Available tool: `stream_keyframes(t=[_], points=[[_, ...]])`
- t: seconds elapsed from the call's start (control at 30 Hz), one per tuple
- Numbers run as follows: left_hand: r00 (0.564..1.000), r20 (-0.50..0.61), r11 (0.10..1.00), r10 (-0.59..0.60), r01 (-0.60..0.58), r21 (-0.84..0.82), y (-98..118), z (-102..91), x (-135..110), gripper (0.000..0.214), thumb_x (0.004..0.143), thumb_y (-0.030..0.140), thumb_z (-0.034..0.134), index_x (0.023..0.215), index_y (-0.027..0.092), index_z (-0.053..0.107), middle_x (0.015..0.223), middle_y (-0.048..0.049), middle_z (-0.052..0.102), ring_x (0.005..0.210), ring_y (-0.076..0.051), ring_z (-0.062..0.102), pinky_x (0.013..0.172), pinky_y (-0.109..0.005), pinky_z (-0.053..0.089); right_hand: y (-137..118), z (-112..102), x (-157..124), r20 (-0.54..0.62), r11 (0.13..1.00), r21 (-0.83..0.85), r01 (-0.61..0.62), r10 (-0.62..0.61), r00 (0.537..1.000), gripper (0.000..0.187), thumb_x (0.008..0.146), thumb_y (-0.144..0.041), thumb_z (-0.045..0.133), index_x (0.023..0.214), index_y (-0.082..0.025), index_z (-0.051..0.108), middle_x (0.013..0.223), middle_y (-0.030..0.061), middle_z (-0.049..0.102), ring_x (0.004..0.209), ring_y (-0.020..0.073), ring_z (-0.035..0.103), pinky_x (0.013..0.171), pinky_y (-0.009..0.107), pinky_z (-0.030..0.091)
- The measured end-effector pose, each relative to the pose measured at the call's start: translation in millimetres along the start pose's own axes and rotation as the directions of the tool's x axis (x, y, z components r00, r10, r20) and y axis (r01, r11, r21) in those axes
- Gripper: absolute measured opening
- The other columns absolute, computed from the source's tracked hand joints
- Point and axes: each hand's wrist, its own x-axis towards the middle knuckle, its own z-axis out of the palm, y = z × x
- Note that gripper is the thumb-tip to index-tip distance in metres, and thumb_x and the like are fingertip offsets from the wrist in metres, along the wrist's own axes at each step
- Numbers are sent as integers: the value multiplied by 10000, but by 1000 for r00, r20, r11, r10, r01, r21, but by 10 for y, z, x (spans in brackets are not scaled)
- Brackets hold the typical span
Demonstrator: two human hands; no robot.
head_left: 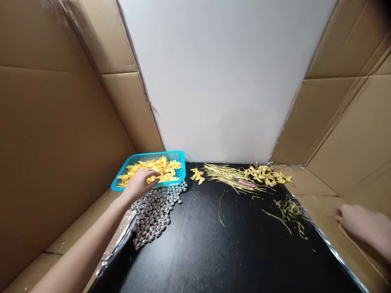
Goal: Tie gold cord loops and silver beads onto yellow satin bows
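Note:
My left hand reaches over the near rim of a turquoise plastic basket. Its thumb and fingers are apart, at the yellow ribbon bows heaped inside, and I see nothing gripped between them. Below that wrist, silver bead-like pieces spread over the black tabletop. Far to the right, over the cardboard, my right hand is closed and slightly blurred. From its fingers a thin gold cord trails down toward the lower right; the fingertips are partly hidden.
Gold cords lie in a bundle at the back, with a pink tool on them. Bows with silver pieces lie to their right, a few bows to their left. Tangled scraps sit at right. Cardboard walls flank the table.

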Motion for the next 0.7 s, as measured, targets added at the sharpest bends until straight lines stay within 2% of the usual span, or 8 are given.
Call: stream_keyframes(t=[0.03,0.1,0.2,0.27,0.37,0.53,0.63,0.7], points=[[998,63,999,10,-13,49,-45,65,84,236,937,312,606,1117,162,638,1145,-82,659,994,-225,650,867,-438,549,24,22,10,81,999,-54,-10,14,997,340,616,-337,631,308,-265,507,424,125,582,310,231,483,379,358,267],[987,160,992,14,-34,125,-66,199,261,302,948,308,591,1221,178,593,1248,-100,615,1035,-236,641,869,-443,556,-21,17,30,161,987,-159,4,22,987,178,629,-319,623,456,-284,641,638,164,699,482,304,616,427,413,339],[964,267,980,9,-62,190,-27,377,561,303,949,309,588,1224,181,592,1254,-101,613,1038,-237,640,870,-442,556,-321,-100,9,46,976,-197,94,-86,995,164,748,-358,577,671,-287,702,854,190,727,718,351,677,562,492,429],[946,325,975,16,-87,203,-5,459,737,301,950,308,588,1224,184,592,1255,-101,612,1037,-235,640,870,-440,556,-601,-197,-50,42,976,-178,126,-121,992,190,829,-359,532,797,-282,703,958,177,726,812,337,680,645,494,463],[928,371,975,25,-105,197,5,522,882,303,948,306,591,1226,185,591,1254,-100,612,1040,-236,639,869,-439,556,-952,-268,-165,24,980,-139,141,-139,990,213,854,-408,523,882,-262,676,1016,136,721,895,326,671,731,477,490],[941,339,992,22,-62,106,12,469,898,311,947,306,594,1231,179,586,1252,-102,612,1037,-237,640,866,-443,557,-1247,-195,-204,-56,984,-4,178,-178,982,296,887,-455,467,909,-237,666,1009,87,701,866,282,665,745,422,499],[973,229,1000,-6,7,-6,73,331,908,310,946,306,594,1230,179,588,1252,-101,613,1038,-238,640,867,-442,557,-1509,-180,-102,-76,970,148,194,-184,980,242,894,-414,504,887,-229,659,1024,83,689,912,272,655,798,411,498],[993,107,993,-42,53,-105,216,229,906,317,944,309,598,1229,172,587,1246,-100,615,1036,-242,642,863,-446,558,-1798,-207,-9,-77,932,287,222,-208,975,174,893,-359,540,895,-229,655,1016,74,688,972,266,645,856,411,494]])
